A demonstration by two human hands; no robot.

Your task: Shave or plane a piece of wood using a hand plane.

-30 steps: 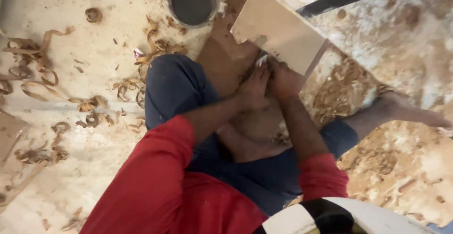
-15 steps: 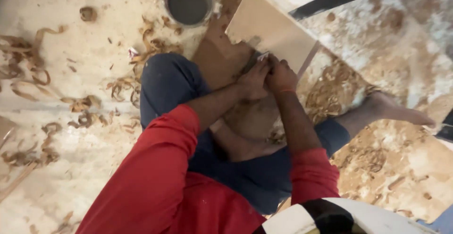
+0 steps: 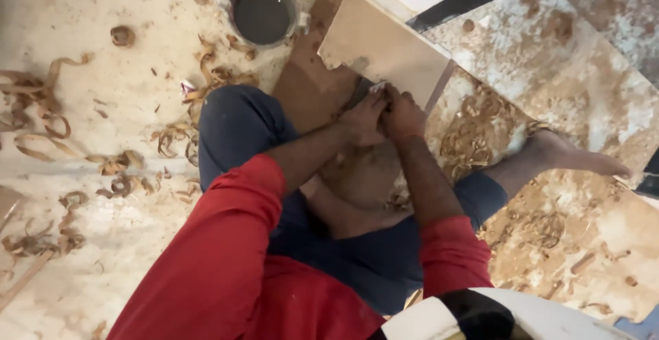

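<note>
Wooden panel (image 3: 384,45), hands (image 3: 384,113) clenched at edge

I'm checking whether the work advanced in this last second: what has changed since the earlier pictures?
Hardly anything: both hands, left hand and right hand, stay pressed together at the pale board's lower edge. Round container, wood shavings and bare foot lie as before.

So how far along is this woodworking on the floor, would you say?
Plenty already looks shaved: curled brown wood shavings litter the pale floor. In hand, the left hand and right hand press together at the near edge of the pale flat wooden board. What remains cannot be judged; the edge under the hands is hidden.
</note>
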